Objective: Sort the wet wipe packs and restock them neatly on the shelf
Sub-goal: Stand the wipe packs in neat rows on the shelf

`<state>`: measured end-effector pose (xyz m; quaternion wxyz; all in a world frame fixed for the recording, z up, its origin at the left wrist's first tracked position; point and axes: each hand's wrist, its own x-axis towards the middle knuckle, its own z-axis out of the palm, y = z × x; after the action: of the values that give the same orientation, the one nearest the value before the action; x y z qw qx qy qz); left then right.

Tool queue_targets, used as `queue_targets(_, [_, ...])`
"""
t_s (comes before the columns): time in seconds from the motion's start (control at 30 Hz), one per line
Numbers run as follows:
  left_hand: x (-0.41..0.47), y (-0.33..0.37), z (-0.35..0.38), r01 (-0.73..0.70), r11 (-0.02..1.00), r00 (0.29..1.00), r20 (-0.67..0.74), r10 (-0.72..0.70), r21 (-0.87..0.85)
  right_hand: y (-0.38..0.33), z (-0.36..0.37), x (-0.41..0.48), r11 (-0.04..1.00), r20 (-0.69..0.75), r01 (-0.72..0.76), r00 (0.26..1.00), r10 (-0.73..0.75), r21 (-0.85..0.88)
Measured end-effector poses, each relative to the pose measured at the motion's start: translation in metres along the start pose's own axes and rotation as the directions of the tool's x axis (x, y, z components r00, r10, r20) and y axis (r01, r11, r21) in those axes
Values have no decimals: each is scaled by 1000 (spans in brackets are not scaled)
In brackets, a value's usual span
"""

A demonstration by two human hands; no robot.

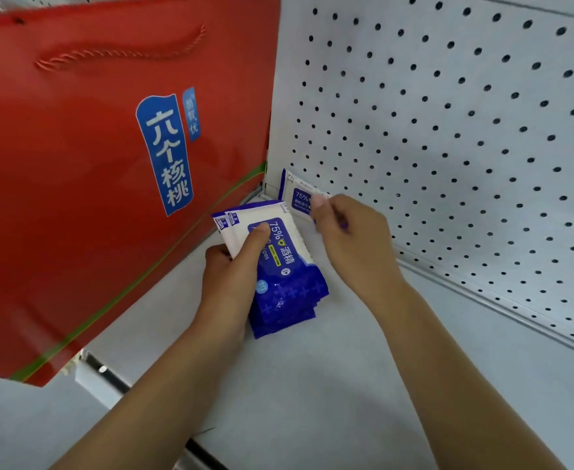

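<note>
Shelf: The white shelf [363, 385] fills the bottom of the frame, under my two arms.
Left hand: My left hand [228, 276] is in the middle of the frame. It is curled round a stack of packs [279, 262], with my thumb on top and my fingers under. The low end of the stack looks like it touches the shelf.
Right hand: My right hand [356, 242] is just right of the stack and nearly closed. Its thumb and fingers pinch the edge of one pack [297, 196].
One pack: It stands up just above my right hand in the frame, in the corner, against the back wall [448, 130] with the holes.
Red bag: A big red bag [92, 181] fills the left of the frame, right beside that corner.
Done: I think one pack is in its place, or nearly.
Left to do: The whole stack in my left hand is not set down in a row yet. I think most of the job is to come.
</note>
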<state>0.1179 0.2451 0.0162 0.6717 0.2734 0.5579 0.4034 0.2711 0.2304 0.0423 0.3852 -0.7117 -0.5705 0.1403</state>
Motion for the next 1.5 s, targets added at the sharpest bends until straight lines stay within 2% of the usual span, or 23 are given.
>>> queue_targets(0.03, [0,-1,1,-11,1000,1000,3,11,4,-5,-2,-7,990,96,-94,992,85,101])
queue_targets(0.07, [-1,-3,2,-28,999,1000,2,28,18,-9,-3,-13,981,188,-142,975,117,128])
queue_targets(0.13, [-3,-3,5,-61,997,998,5,61,57,-12,-8,-19,984,321,-162,938,130,76])
queue_targets(0.2, [-7,1,8,-69,994,998,19,68,89,-11,-14,-19,977,367,-189,920,140,100])
queue_targets(0.3, [-9,3,14,-61,992,997,55,55,111,-7,-33,-16,943,361,-263,916,177,205])
queue_targets(0.37, [-8,-1,19,-69,991,996,72,61,115,-2,-50,-12,912,332,-317,916,224,259])
queue_targets(0.43, [-6,-7,24,-81,990,996,51,76,116,10,-70,-6,920,218,-306,942,255,247])
queue_targets(0.5, [-4,-13,30,-118,984,993,17,116,134,26,-91,-2,967,35,-233,973,230,106])
queue_targets(0.57, [-3,-19,35,-179,970,984,8,180,164,42,-107,0,983,-68,-179,982,176,-44])
queue_targets(0.7, [-1,-27,39,-281,927,957,0,290,250,58,-111,5,973,-63,-149,988,140,-178])
queue_targets(0.9, [-2,-31,35,-326,911,943,14,334,253,74,-85,8,945,-56,-146,989,135,-294])
queue_targets(1.17, [-2,-32,34,-343,901,937,25,349,265,77,-65,7,936,-206,-180,971,120,-302])
queue_targets(1.37, [-2,-31,31,-332,911,942,31,335,245,66,-55,6,796,-350,-231,936,25,-560])
queue_targets(1.5, [-2,-30,29,-321,917,946,34,322,235,65,-62,5,754,-359,-317,926,116,-575])
